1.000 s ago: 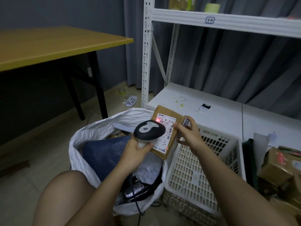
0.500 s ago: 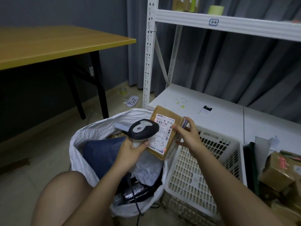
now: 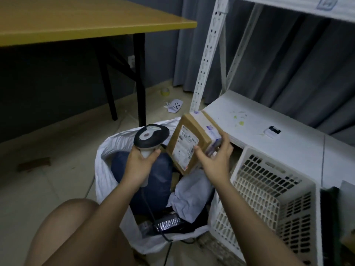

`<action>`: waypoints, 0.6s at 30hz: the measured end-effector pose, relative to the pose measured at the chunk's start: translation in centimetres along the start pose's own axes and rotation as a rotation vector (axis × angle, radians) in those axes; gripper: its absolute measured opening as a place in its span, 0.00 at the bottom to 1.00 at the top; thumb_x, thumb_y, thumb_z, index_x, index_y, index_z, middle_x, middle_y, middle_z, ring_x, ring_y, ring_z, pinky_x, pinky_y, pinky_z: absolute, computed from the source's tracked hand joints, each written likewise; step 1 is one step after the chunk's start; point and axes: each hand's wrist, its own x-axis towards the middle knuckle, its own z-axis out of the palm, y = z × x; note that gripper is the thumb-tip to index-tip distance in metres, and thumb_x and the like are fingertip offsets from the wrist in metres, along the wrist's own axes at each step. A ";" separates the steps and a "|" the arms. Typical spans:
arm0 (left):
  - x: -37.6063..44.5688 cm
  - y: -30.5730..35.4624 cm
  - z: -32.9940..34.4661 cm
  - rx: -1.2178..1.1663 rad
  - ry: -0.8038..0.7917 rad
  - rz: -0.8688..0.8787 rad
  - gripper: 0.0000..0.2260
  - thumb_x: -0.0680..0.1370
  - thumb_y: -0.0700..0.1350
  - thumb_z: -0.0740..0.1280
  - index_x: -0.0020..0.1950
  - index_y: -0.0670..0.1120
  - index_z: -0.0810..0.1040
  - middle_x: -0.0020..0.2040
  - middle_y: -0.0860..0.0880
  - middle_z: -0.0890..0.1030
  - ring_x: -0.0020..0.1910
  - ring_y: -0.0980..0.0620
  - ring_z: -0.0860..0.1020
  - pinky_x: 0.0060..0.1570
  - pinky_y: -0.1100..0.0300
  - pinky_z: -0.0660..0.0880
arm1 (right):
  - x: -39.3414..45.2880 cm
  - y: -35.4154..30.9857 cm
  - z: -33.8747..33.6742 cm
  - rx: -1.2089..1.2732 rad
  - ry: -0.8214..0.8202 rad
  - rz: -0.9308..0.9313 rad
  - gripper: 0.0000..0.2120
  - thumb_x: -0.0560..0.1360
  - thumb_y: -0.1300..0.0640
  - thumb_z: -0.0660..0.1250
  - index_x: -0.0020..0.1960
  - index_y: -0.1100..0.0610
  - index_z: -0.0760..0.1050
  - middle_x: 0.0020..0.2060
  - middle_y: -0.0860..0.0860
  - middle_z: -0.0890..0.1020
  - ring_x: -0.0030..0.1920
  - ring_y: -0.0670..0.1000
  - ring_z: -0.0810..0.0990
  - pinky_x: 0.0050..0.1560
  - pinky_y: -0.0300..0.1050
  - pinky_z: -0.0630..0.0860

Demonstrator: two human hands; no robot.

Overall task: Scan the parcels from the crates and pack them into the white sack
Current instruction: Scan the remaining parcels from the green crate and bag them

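The left hand (image 3: 141, 163) was clenched around the grip of the barcode scanner (image 3: 151, 138), head tipped toward two o'clock, its cable trailing down at six o'clock into the white sack (image 3: 107, 179). Just to its right, the cardboard parcel (image 3: 194, 144) was held tilted above the sack's mouth, label facing the scanner. The right hand (image 3: 215, 162) grasped it by its lower right edge, thumb across the label side and fingers curled behind.

The grip sat on one edge only, so the parcel could have pivoted and slipped, landing against the sack's rim or dropping toward the white plastic crate (image 3: 269, 191) at four o'clock instead of inside the sack. The cable lying among the packed goods could have been pinned under the parcel, tugging the scanner on the next lift. Whether the scan had registered could not be judged; no light showed on the label.

The label print was too blurred to read. The sack held a dark blue bag (image 3: 161, 179) and a pale wrapped bundle (image 3: 192, 196), but what lay beneath them was hidden. The crate's floor was only partly seen, and the frame cut off whatever stood at its right edge.
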 end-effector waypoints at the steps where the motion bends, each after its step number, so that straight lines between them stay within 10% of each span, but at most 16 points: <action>1: 0.5 -0.3 -0.2 0.001 0.011 -0.014 0.19 0.75 0.43 0.71 0.64 0.40 0.74 0.57 0.44 0.80 0.57 0.46 0.78 0.62 0.50 0.73 | 0.1 0.4 0.9 -0.106 -0.088 0.030 0.40 0.66 0.40 0.74 0.70 0.35 0.56 0.67 0.47 0.61 0.59 0.48 0.71 0.57 0.42 0.70; 5: 1.5 -1.7 -0.9 0.011 0.025 -0.054 0.18 0.75 0.43 0.70 0.63 0.40 0.74 0.57 0.42 0.81 0.57 0.45 0.78 0.63 0.47 0.73 | 0.6 3.3 3.3 -0.490 -0.421 0.171 0.45 0.70 0.40 0.68 0.78 0.40 0.45 0.76 0.57 0.57 0.69 0.61 0.69 0.66 0.55 0.70; 10: 1.4 -3.2 1.0 0.005 -0.030 -0.059 0.18 0.75 0.41 0.71 0.63 0.41 0.74 0.56 0.47 0.80 0.56 0.50 0.78 0.59 0.56 0.73 | 0.9 5.3 2.3 -0.362 -0.225 0.081 0.29 0.79 0.55 0.66 0.76 0.57 0.61 0.72 0.58 0.64 0.70 0.56 0.67 0.65 0.37 0.61; 14: 1.0 -4.2 4.5 -0.025 -0.178 -0.098 0.15 0.74 0.41 0.72 0.58 0.46 0.75 0.50 0.49 0.82 0.47 0.56 0.79 0.43 0.69 0.76 | 1.6 7.2 -1.4 -0.694 -0.012 -0.018 0.26 0.78 0.52 0.65 0.73 0.59 0.66 0.69 0.61 0.67 0.69 0.62 0.64 0.67 0.51 0.63; 18: 0.7 -5.5 8.4 0.002 -0.294 -0.209 0.15 0.74 0.42 0.73 0.59 0.41 0.77 0.50 0.44 0.83 0.47 0.49 0.81 0.47 0.55 0.79 | 1.8 9.5 -3.0 -0.912 -0.378 0.396 0.27 0.79 0.46 0.62 0.72 0.60 0.64 0.67 0.62 0.69 0.65 0.63 0.72 0.61 0.52 0.70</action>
